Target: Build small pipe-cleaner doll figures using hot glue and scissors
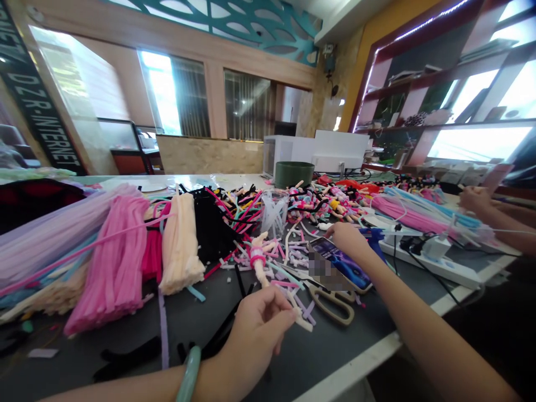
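My left hand (257, 335), with a pale green bangle (189, 375) on its wrist, sits low at the centre of the table. Its fingers are pinched on a small cream pipe-cleaner doll (258, 261) with a pink band, which stands up from them. My right hand (345, 237) is curled above a smartphone (341, 265) lying on the scraps. A blue glue gun (372, 241) is partly hidden behind that wrist. Beige-handled scissors (335, 304) lie under the phone's near edge. Whether my right hand holds anything is hidden.
Thick bundles of pink (113, 268), cream (180, 245) and lilac (54, 234) pipe cleaners lie to the left. Behind are a clear cup (274, 212), a green tub (294, 174) and several dolls (322, 204). A co-worker's hand (473, 198) and a power strip (431, 261) are at right.
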